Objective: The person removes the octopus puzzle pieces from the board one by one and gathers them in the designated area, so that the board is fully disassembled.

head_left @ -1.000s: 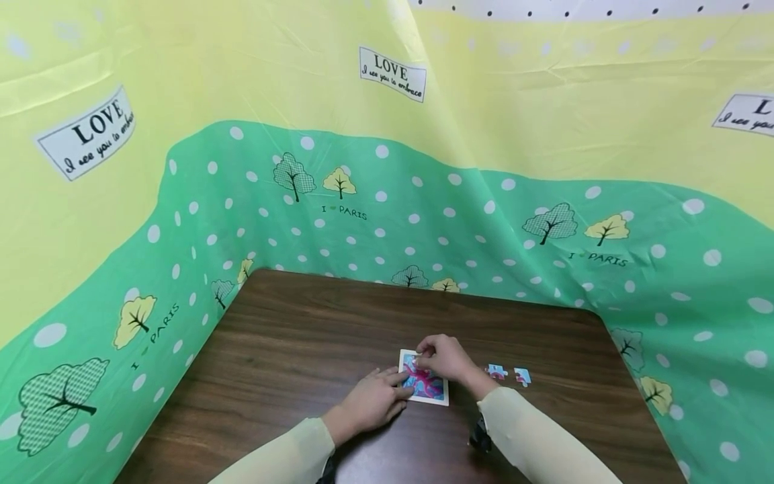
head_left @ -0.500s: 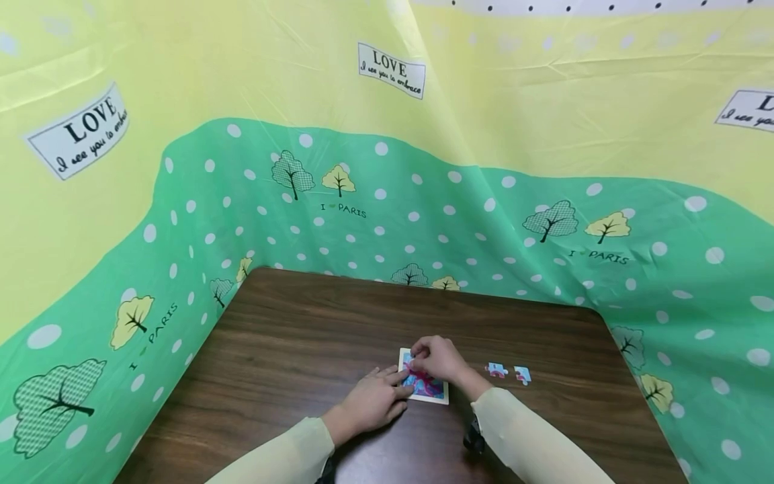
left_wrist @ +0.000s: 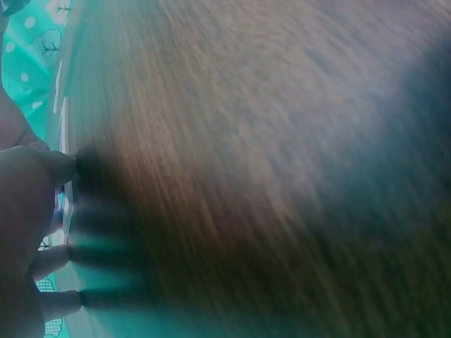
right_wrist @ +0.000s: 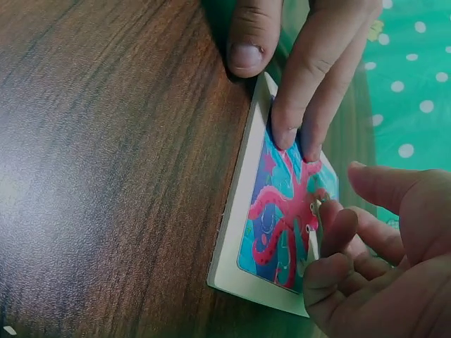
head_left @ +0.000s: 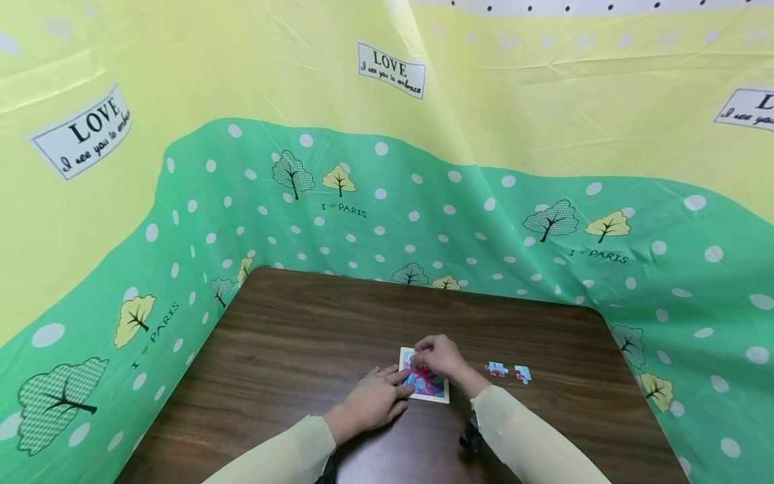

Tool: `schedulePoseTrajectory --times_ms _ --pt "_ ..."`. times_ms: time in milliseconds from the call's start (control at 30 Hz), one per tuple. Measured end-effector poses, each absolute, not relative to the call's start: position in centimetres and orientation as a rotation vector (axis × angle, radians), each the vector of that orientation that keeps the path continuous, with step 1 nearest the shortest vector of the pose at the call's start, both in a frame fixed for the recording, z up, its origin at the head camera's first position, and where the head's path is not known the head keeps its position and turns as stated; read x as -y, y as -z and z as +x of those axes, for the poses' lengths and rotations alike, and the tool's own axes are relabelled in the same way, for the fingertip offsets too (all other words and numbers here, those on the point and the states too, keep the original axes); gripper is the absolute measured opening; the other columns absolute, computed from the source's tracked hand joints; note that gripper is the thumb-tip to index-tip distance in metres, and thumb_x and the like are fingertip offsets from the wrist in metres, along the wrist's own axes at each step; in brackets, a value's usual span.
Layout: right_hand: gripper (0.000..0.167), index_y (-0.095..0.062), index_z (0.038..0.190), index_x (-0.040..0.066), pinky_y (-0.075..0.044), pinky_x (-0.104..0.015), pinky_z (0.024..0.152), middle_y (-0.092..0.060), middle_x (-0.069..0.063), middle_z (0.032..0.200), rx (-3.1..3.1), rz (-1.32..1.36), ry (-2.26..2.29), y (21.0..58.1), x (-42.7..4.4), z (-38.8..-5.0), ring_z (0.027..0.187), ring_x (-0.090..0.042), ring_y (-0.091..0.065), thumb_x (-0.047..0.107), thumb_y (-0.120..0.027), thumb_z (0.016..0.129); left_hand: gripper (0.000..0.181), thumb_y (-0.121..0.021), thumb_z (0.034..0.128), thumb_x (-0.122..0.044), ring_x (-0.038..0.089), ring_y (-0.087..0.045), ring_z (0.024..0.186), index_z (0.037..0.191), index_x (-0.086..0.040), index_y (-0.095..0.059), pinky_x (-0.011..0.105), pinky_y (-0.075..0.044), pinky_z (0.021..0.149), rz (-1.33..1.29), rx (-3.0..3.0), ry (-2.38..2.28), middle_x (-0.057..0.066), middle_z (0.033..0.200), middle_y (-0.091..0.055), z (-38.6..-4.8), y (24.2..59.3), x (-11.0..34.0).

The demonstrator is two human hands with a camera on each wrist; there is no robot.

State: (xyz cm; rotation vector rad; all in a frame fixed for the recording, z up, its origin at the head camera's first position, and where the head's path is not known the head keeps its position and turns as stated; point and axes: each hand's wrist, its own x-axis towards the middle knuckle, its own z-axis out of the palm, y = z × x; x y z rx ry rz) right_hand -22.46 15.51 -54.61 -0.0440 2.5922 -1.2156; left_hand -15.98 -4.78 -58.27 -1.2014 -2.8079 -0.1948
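A white-framed jigsaw puzzle (head_left: 431, 396) with a pink octopus on blue lies on the table. My left hand (head_left: 371, 398) rests its fingertips on the puzzle's left side, fingers fairly straight. In the right wrist view two fingers of that left hand (right_wrist: 310, 77) press on the picture, its thumb by the frame's edge. Over the upper part of the picture, my right hand (head_left: 444, 356) pinches a small puzzle piece (right_wrist: 314, 239), seen nearly edge-on and partly hidden by the fingers. To the right lie two loose puzzle pieces (head_left: 497, 370), blue and pink, apart from each other.
The brown wooden table (head_left: 314, 323) has its far edge against a green and yellow patterned curtain (head_left: 363, 235), which also hangs along both sides. Dark wrist devices (head_left: 470, 433) sit under the sleeves.
My right hand has shifted very slightly over the upper part of the puzzle, its forearm a little to the left. The left hand and the loose pieces stay in place.
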Motion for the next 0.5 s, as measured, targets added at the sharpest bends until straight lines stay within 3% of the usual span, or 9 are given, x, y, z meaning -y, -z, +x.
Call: schedulePoseTrajectory --times_ms 233,500 --pt "0.026 -0.077 0.110 0.002 -0.055 -0.033 0.069 -0.075 -0.006 0.096 -2.570 -0.019 1.226 54.33 -15.62 -22.51 0.084 -0.018 -0.067 0.017 -0.078 0.089 0.039 -0.057 0.1040 -0.039 0.033 -0.055 0.138 0.141 -0.030 -0.065 0.057 -0.051 0.104 -1.201 2.825 0.188 0.003 0.154 -0.053 -16.04 58.40 4.69" --pt "0.017 -0.075 0.101 0.006 -0.048 -0.029 0.058 -0.071 -0.005 0.088 -2.547 0.016 1.244 54.19 -15.47 -22.78 0.075 -0.018 -0.062 0.015 -0.079 0.087 0.039 -0.058 0.1034 -0.039 0.033 -0.054 0.138 0.141 -0.031 -0.065 0.057 -0.050 0.105 -1.192 2.862 0.186 0.003 0.155 -0.052 -16.10 58.10 4.60"
